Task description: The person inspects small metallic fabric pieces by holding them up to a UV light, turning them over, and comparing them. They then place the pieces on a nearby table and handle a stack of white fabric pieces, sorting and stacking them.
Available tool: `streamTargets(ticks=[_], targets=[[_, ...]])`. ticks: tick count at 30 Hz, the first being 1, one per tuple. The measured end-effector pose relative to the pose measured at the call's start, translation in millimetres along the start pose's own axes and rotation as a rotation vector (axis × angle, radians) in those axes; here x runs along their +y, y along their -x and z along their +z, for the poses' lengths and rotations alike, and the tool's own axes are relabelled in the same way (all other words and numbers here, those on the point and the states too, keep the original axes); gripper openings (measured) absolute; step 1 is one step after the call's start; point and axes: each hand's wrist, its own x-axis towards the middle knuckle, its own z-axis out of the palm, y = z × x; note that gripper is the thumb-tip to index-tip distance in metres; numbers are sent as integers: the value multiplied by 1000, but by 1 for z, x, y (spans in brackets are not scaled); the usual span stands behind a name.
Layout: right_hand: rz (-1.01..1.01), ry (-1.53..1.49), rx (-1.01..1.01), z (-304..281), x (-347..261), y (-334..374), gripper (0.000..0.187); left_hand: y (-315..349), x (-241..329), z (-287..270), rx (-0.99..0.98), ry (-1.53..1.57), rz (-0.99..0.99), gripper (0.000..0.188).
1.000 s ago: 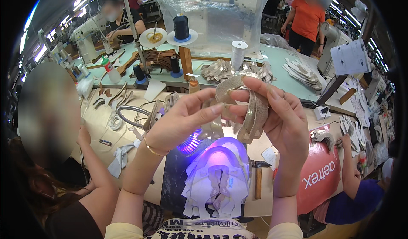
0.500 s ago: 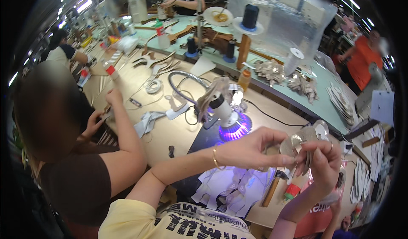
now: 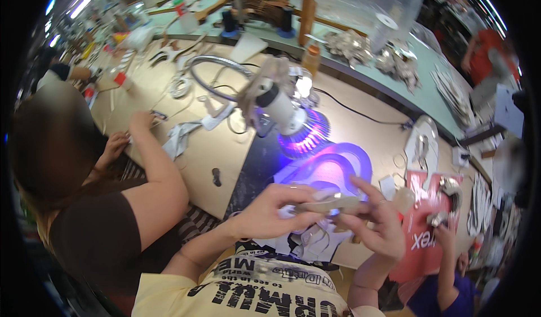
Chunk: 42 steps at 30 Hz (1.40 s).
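Note:
My left hand (image 3: pixel 276 213) and my right hand (image 3: pixel 377 221) together hold a flat, beige, silvery shoe part (image 3: pixel 329 205) low over the near edge of the worktable. The left fingers pinch its left end and the right fingers grip its right end. Just beyond it a white lamp head (image 3: pixel 279 107) shines violet light onto a pale shoe form (image 3: pixel 332 167) on a dark mat (image 3: pixel 256 167).
A person in a dark top sits at my left with a hand (image 3: pixel 141 122) on the tan table (image 3: pixel 186 159). Another person's hand (image 3: pixel 445 232) is at the lower right by a red bag (image 3: pixel 422 232). Thread spools (image 3: pixel 228 21), cables and shoe pieces (image 3: pixel 352 41) crowd the far bench.
The view has swung left and down. My hands have lowered with the shoe part from face height to just above the table edge, and the part now lies flat between them.

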Motion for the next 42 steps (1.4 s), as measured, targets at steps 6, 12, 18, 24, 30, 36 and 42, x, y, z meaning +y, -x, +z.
streamTargets(ticks=[6,12,18,24,30,36,42], targets=[[119,-21,-87,28,23,-5,51,28,-11,-17,98,134,-182,17],[29,45,-35,14,36,-3,47,15,-14,-9,150,219,-241,28],[17,-15,1,-25,47,13,45,4,-11,2,210,148,-315,35],[136,87,371,-82,79,42,39,3,-14,-1,192,223,-316,36],[342,475,1012,-244,158,13,33,2,-12,3,223,212,-304,34],[794,795,992,-307,222,-27,42,4,3,5,267,159,-314,32],[565,556,849,-277,180,-39,35,0,6,8,237,149,-332,41]])
